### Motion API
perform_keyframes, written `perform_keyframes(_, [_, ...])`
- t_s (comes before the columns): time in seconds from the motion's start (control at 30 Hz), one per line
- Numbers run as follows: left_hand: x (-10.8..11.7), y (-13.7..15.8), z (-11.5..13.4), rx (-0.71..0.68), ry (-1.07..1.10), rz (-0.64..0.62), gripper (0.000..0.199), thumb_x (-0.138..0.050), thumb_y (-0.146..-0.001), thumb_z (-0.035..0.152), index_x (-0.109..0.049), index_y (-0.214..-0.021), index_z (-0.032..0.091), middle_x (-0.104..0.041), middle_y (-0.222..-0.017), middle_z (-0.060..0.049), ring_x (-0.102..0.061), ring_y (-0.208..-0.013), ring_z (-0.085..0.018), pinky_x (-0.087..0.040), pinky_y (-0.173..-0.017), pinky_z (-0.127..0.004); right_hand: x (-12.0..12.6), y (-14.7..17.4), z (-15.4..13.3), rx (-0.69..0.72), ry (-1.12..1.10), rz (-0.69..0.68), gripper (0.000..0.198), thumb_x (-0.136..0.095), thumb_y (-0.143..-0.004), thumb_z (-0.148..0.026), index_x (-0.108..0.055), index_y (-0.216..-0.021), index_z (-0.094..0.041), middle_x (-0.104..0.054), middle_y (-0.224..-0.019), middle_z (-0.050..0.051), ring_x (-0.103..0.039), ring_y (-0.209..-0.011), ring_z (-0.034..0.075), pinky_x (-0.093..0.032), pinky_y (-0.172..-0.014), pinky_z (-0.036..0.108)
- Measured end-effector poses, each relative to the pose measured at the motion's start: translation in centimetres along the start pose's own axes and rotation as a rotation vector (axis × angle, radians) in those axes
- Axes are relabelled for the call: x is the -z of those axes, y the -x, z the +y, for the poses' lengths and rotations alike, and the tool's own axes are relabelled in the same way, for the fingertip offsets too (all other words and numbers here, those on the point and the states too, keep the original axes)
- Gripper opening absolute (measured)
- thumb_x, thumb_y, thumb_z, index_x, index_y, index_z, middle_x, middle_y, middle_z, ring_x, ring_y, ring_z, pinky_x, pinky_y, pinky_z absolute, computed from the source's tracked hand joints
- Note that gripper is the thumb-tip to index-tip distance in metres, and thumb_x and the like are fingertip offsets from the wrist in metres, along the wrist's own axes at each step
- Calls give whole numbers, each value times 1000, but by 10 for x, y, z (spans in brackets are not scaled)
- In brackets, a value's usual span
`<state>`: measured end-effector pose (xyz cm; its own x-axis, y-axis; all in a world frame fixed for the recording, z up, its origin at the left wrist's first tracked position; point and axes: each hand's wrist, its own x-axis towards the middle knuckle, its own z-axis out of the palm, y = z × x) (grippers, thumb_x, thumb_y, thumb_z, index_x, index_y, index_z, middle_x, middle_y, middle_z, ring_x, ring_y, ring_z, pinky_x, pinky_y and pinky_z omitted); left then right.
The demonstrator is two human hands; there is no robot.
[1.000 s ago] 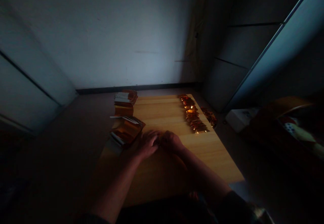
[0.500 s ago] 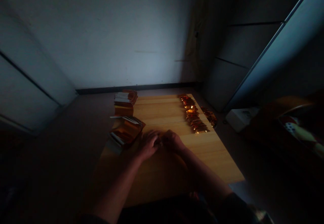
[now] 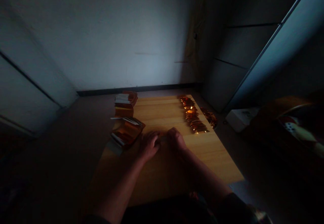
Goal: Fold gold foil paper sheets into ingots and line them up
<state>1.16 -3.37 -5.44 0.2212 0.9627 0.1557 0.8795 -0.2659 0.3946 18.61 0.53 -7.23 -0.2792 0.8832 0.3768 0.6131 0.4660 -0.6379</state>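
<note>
My left hand [image 3: 150, 145] is closed low over the near middle of the wooden table [image 3: 159, 109], its fingers curled inward. Just right of it, my right hand [image 3: 177, 139] is bent into a loose fist. Between the two hands stretches a small piece of foil paper [image 3: 163, 138], dim and mostly covered by the fingers. A stack of copper-gold foil paper sheets [image 3: 129, 132] with pale edges lies close to my left hand. On the right side of the table runs a row of shiny folded foil pieces [image 3: 192, 114], apart from my right hand.
More foil sheets [image 3: 124, 110] and a banded-looking bundle [image 3: 126, 97] lie at the far left table edge. Beyond the right edge, lower down, is a heap of shiny foil pieces [image 3: 209, 117]. A white box [image 3: 238, 119] stands on the floor at right. A wall [image 3: 131, 48] rises behind.
My right hand has moved slightly right and away from my left, widening the gap between them, where the paper now shows. The stacks and the row stay put.
</note>
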Motion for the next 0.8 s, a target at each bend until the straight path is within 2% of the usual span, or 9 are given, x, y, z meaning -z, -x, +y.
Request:
perform_keyframes(0.07, [-4,-1,3,25,-5,40,37,-53,-81,23,-54,-117,27,-56,-130,-6,-47,-124,-26,-24,-107,-55,0,4,0,5,-13,33,17,-51,-78,-5,-62,-79,-18,-60,-79,3,-55,-72,14,-43,-67,23])
perform_keyframes(0.17, [-9,-3,3,36,-3,85,38,-53,-82,27,-52,-120,27,-56,-131,-7,-46,-124,-27,-28,-105,-53,-3,12,-4,26,6,-61,15,-55,-81,-10,-64,-89,-19,-63,-81,3,-56,-74,14,-43,-68,23])
perform_keyframes(0.23, [-11,-4,1,30,-6,87,35,-53,-82,28,-54,-117,26,-56,-131,-7,-47,-124,-27,-29,-104,-51,-6,14,-8,50,43,-123,12,-56,-82,-13,-64,-88,-20,-63,-80,2,-55,-74,15,-42,-69,24])
perform_keyframes(0.3, [-11,-4,0,23,-10,85,34,-52,-83,27,-54,-117,25,-56,-131,-7,-47,-124,-26,-30,-104,-49,-7,14,-11,50,91,-103,8,-57,-83,-15,-63,-86,-19,-63,-81,4,-54,-78,16,-42,-73,25])
perform_keyframes(0.43, [-7,-4,3,25,-22,82,32,-51,-82,24,-55,-114,25,-56,-132,-7,-46,-125,-25,-30,-104,-51,-8,6,-13,-43,177,-2,2,-64,-78,-19,-62,-80,-18,-60,-84,6,-51,-83,19,-41,-76,28])
perform_keyframes(0.67, [-4,-3,6,33,-28,34,30,-53,-80,20,-58,-109,26,-54,-134,-5,-44,-126,-27,-28,-105,-53,-1,-8,-21,-170,249,-128,13,-68,-77,-31,-63,-79,-19,-57,-89,7,-50,-85,19,-39,-70,26])
perform_keyframes(0.8, [-7,-3,5,41,-30,30,26,-52,-83,25,-59,-108,24,-55,-134,-5,-46,-125,-26,-28,-105,-52,10,-17,-28,-282,289,-157,19,-71,-74,-35,-64,-80,-19,-57,-90,5,-50,-84,17,-37,-65,23])
